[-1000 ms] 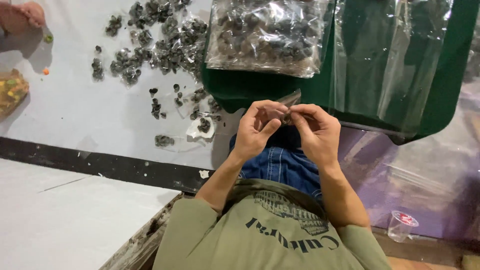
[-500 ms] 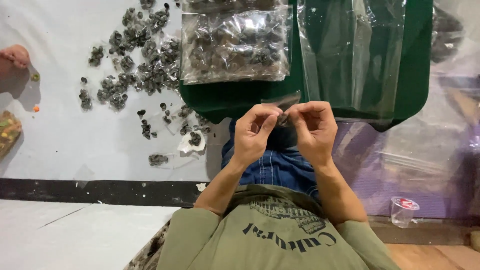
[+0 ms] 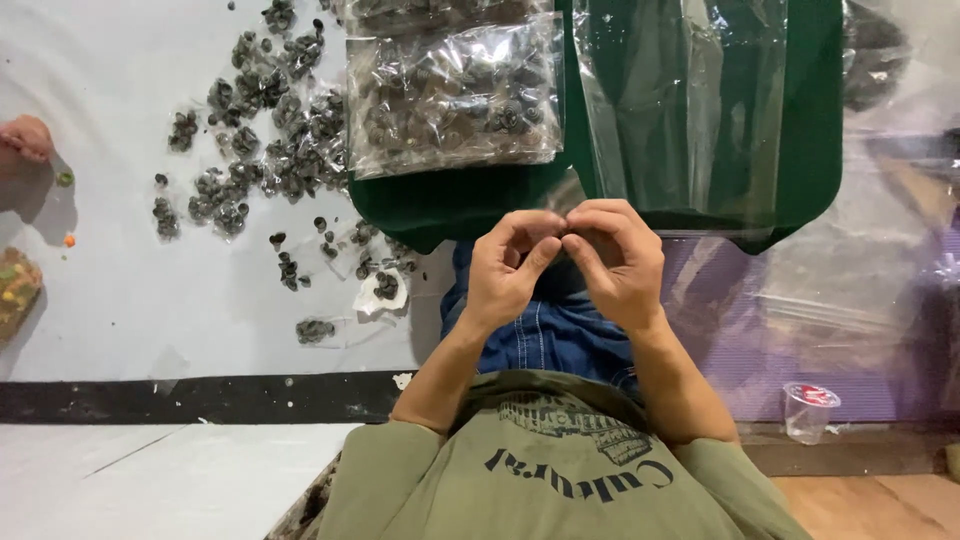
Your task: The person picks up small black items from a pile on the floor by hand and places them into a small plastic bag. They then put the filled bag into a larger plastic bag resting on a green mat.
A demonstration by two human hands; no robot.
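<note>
Green tray (image 3: 810, 150) lies ahead in the head view, carrying a filled clear bag of dark pieces (image 3: 455, 95) and an empty clear bag (image 3: 685, 110). Just below its near edge, the left hand (image 3: 510, 268) and right hand (image 3: 622, 260) meet fingertip to fingertip, pinched closed; what they grip is hidden. Loose dark pieces (image 3: 260, 150) scatter over the white surface (image 3: 120, 300) to the left.

I count one green tray (image 3: 810, 120) in front of me. On it lie two clear bags: one filled bag (image 3: 455, 95) of dark pieces on its left part, one empty bag (image 3: 690, 100) on its right. Left of the tray lies one loose heap (image 3: 260, 140) of dark pieces, too many to count. One plastic cup (image 3: 808, 410) stands below the tray's right end.
</note>
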